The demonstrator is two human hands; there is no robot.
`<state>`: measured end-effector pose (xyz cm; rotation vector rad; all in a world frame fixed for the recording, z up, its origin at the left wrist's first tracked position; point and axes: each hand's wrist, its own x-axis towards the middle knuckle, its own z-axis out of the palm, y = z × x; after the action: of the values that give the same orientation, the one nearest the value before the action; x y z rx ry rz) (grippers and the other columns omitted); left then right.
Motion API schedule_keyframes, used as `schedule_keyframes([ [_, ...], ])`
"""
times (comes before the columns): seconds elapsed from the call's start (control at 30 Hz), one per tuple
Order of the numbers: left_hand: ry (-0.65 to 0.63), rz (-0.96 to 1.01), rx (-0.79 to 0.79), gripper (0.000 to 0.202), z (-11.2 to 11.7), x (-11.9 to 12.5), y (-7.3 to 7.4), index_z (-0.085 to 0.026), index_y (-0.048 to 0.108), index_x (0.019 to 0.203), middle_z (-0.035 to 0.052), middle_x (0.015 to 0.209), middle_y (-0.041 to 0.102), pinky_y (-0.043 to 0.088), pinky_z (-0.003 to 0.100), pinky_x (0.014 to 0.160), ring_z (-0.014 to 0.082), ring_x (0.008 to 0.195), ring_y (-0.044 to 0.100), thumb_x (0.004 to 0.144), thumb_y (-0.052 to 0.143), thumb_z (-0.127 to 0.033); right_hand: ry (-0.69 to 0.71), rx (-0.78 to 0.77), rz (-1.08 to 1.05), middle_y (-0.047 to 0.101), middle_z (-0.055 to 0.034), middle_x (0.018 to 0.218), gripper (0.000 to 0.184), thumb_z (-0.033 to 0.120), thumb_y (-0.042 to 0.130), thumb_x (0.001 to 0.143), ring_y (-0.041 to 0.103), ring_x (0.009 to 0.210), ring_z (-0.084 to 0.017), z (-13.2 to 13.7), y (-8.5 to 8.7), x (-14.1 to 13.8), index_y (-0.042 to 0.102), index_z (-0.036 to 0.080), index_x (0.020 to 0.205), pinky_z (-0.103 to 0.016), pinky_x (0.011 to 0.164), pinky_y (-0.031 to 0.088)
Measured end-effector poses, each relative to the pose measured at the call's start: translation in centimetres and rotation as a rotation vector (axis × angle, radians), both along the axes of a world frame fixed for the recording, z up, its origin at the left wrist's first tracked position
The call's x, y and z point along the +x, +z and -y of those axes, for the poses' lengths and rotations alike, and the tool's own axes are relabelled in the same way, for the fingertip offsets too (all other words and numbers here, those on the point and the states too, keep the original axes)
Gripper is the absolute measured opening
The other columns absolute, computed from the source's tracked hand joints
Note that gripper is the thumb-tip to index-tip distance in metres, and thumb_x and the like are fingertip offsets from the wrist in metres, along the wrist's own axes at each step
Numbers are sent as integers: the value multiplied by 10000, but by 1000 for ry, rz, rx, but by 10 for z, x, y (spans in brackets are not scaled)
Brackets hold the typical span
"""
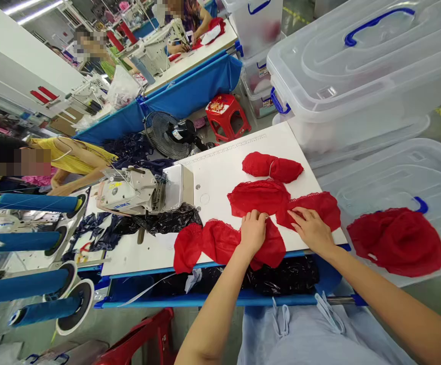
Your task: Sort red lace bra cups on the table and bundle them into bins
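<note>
Your left hand point(253, 230) lies curled, knuckles up, fingers tucked into the red lace piece point(224, 243). I cannot tell if it pinches the cloth or only presses it. That piece runs long from left to right along the near edge of the white table point(220, 172), mostly to the left of this hand. Your right hand point(311, 229) lies flat, fingers spread, pressing another red piece point(325, 205) just beside it. A third red piece point(258, 196) sits just past both hands, closer to the left one. Far right, a red pile point(397, 241) rests on a clear box lid point(395, 172).
</note>
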<state>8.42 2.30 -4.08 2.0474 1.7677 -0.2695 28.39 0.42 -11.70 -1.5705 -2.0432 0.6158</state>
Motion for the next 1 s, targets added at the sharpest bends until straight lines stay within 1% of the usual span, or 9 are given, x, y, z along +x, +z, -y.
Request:
schedule_keyframes([
  [0.13,46,81,16,220,0,23,-4,-209,628,1094,89,1109,607,420,413,925,260,1052,539,926,506,-282,51,-2,9,593,-83,1305,369,249,484,891,536,1054,-290,-6,0,3,655,259,1219,-402,731,582],
  [0.23,49,178,-23,148,-3,38,-6,-203,629,964,39,992,662,461,318,849,193,939,595,918,535,-308,75,0,-25,574,-64,1336,366,220,488,865,567,1008,-276,-10,1,8,667,272,1180,-415,727,581],
  [0.3,53,227,-69,165,-3,42,-5,-204,607,923,-6,828,675,473,248,739,137,766,616,949,479,-306,48,6,-69,571,-80,1311,363,195,454,866,582,1003,-261,-11,4,11,661,258,1158,-428,781,571],
  [0.4,103,212,-97,204,1,34,2,-204,597,937,-5,720,660,469,250,664,148,663,616,967,429,-316,-29,-1,-163,579,-139,1187,341,190,358,908,585,1041,-245,-6,10,7,638,187,1102,-429,922,519],
  [0.5,192,121,-26,243,4,15,8,-174,583,1047,102,941,668,476,349,787,228,879,628,973,359,-233,-54,-80,-254,596,-123,1044,295,233,330,940,614,956,-216,1,12,-11,607,183,1026,-363,871,529],
  [0.6,234,59,28,206,5,-2,8,-127,589,1047,199,1155,583,417,463,936,305,1094,543,924,429,-165,-111,-206,-290,584,-125,989,200,343,471,913,604,848,-234,3,12,-35,578,183,963,-363,738,530],
  [0.7,192,108,-30,135,8,-9,5,-134,621,944,159,1062,620,437,447,923,290,1034,569,863,515,-113,-162,-317,-342,569,-134,939,150,343,544,873,561,891,-274,1,14,-47,550,198,838,-379,725,490],
  [0.87,10,379,-176,163,17,2,19,-190,638,871,41,905,672,493,299,836,178,875,626,885,492,-118,-93,-491,-661,567,-73,851,235,415,520,851,536,862,-235,7,27,-25,499,224,717,-366,787,461],
  [1.0,-110,726,-174,142,12,26,43,-189,608,886,109,1266,578,441,328,981,194,1141,565,916,470,-172,-58,-669,-977,565,-20,809,383,604,476,852,539,751,-177,24,50,11,525,225,830,-320,709,484],
])
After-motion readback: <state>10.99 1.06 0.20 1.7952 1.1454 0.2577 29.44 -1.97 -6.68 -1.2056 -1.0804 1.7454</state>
